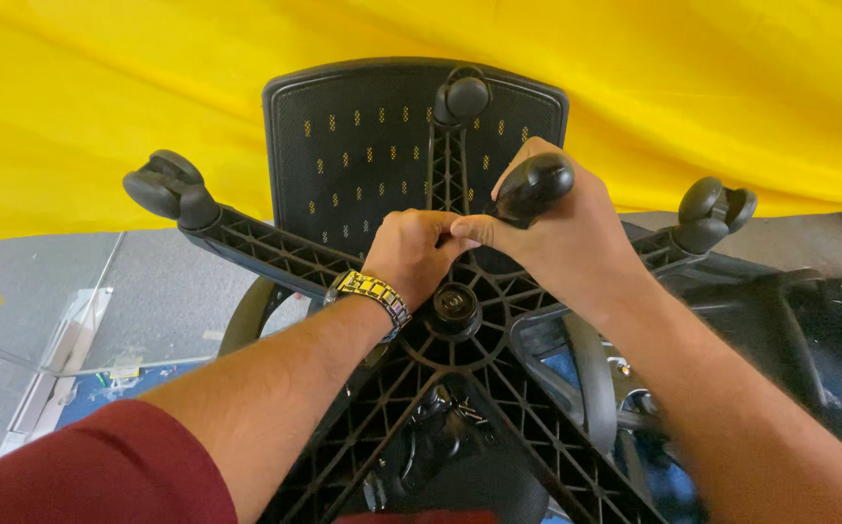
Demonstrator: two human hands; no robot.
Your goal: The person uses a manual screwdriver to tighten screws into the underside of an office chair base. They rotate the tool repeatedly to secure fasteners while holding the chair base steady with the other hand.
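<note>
Both hands meet over the middle of an upturned black chair base (460, 388): the right hand (561, 243) is closed around a loose black caster wheel (534, 186), its thumb and forefinger pinching at the stem end, while the left hand (411, 254), with a metal wristwatch (372, 294), is curled shut against the right thumb just above the central hub (455, 309). Casters sit on the left arm (168, 189), the far arm (462, 99) and the right arm (715, 213), with the mesh chair back (353, 146) behind and a yellow cloth (100, 97) beyond.
</note>
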